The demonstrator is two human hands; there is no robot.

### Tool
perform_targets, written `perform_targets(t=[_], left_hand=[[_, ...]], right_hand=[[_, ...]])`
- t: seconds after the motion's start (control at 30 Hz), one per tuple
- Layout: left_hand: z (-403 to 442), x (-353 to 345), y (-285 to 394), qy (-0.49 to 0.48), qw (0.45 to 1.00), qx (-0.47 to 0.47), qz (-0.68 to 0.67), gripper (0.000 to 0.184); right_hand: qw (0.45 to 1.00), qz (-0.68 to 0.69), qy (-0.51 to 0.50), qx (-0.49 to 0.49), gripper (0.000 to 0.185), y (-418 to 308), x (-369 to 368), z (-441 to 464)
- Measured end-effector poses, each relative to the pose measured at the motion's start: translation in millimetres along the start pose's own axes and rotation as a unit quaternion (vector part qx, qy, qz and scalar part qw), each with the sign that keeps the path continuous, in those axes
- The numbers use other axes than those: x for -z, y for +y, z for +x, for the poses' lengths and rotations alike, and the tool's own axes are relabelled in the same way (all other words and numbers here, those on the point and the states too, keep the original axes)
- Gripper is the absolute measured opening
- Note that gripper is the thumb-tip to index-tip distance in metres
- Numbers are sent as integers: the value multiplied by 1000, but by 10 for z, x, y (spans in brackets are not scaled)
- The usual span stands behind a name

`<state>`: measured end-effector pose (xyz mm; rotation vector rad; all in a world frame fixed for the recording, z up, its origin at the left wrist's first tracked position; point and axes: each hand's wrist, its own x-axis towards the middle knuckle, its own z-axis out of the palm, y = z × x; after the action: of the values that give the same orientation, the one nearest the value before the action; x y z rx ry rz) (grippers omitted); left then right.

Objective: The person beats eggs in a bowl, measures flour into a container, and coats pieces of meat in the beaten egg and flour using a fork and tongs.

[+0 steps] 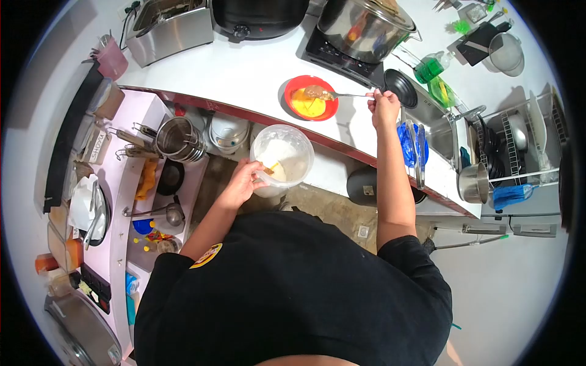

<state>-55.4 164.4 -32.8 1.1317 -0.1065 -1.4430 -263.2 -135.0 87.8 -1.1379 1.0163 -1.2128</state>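
On the white counter sits a red bowl (pixel 332 108) with yellow beaten egg (pixel 310 108) in it. My right hand (pixel 384 108) is closed on the handle of a metal utensil (pixel 352 95), whose far end lies over the bowl with a brown, wet piece of food (pixel 317 91) on it. Below the counter edge, a translucent tub (pixel 299 149) with white powder (pixel 282 149) inside stands in front of me. My left hand (pixel 243 182) is at the tub's lower left rim, fingers closed around a brownish-yellow piece of food (pixel 267 171), partly hidden by the fingers.
A large steel pot (pixel 342 30) stands on a black induction cooker (pixel 326 56) behind the bowl. To the right are a black pan (pixel 400 88), a green bottle (pixel 428 68), a sink (pixel 441 131) and a dish rack (pixel 511 146). Pink shelves (pixel 131 177) with strainers (pixel 177 137) are left.
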Motion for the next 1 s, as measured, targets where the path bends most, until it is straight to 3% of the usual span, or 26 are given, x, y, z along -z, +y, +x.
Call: perform_targets(t=[0.17,0.37,0.43,0.47,0.53,0.63,0.73,0.83,0.9,1.0], left_hand=[[15,1,43,-26,1000,-5,-10,38],[-85,-17,91,-19,1000,-9,-17,37],[-101,-24,89,-26,999,-10,-17,37],[-104,-18,84,-29,999,-9,-13,36],[-119,-6,68,-27,1000,-7,-13,36],[-134,-32,35,-19,1000,-1,-12,35],[-196,-54,-10,-11,999,-24,18,33],[-223,-19,3,-59,993,-63,79,34],[-244,87,-34,-97,987,-94,88,35],[-212,142,9,-111,985,-104,79,35]], right_hand=[[993,54,-51,87,20,-389,14,-393],[969,-126,-126,169,14,178,-184,-1170],[882,-322,-216,268,15,245,-251,-1444],[882,-322,-217,267,15,210,-264,-1503],[780,-330,-268,458,17,90,-298,-1593],[819,-276,-223,452,19,22,-257,-1712],[829,-315,-252,389,20,264,-195,-1823],[840,-299,-216,397,18,396,-223,-1900],[872,-307,-170,342,17,438,-248,-1969],[889,-267,-184,324,16,522,-297,-1993]])
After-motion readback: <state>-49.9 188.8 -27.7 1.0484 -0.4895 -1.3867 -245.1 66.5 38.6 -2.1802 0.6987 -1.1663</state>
